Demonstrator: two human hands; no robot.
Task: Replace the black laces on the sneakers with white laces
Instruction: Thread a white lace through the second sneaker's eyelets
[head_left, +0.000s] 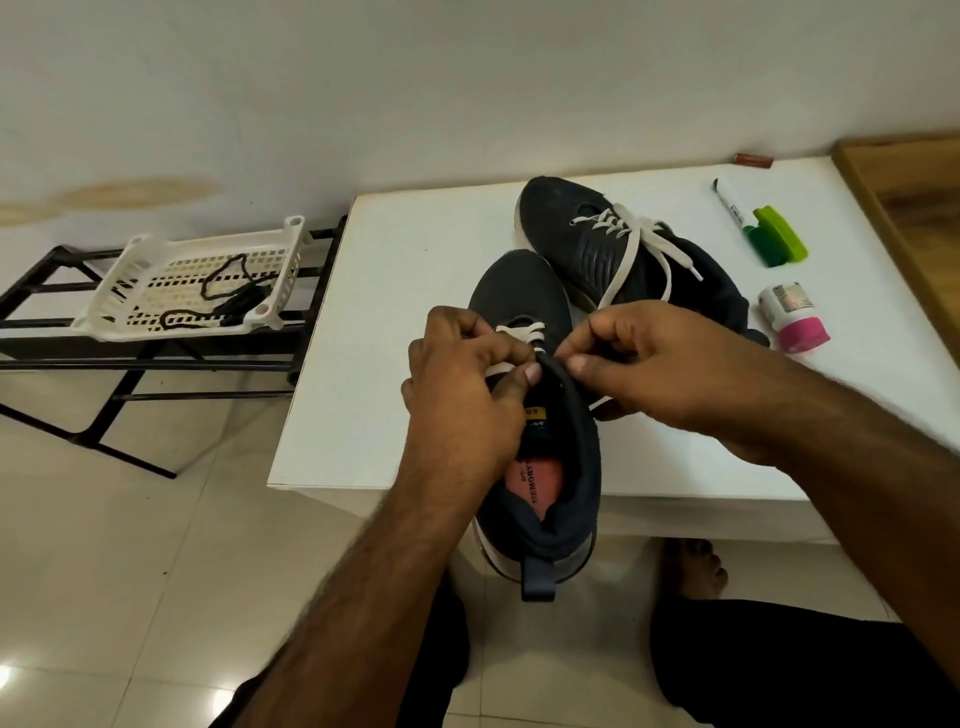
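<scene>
Two dark navy sneakers lie on the white table (395, 270). The near sneaker (524, 296) points away from me, its heel over the table's front edge, with a white lace (519, 330) through its lower eyelets. My left hand (462, 374) pinches that lace at the left side of the tongue. My right hand (644, 364) pinches the lace's other end at the right side of the collar. The far sneaker (576, 218) carries a white lace (631, 244) with loose ends. Black laces (228, 291) lie in a white basket (130, 270).
The basket rests on a black metal rack (57, 343) left of the table. A marker (730, 202), a green clip (779, 236) and a small pink-capped bottle (792, 317) lie at the table's right. A wooden surface (914, 208) borders the right side. My bare foot (693, 566) shows under the table.
</scene>
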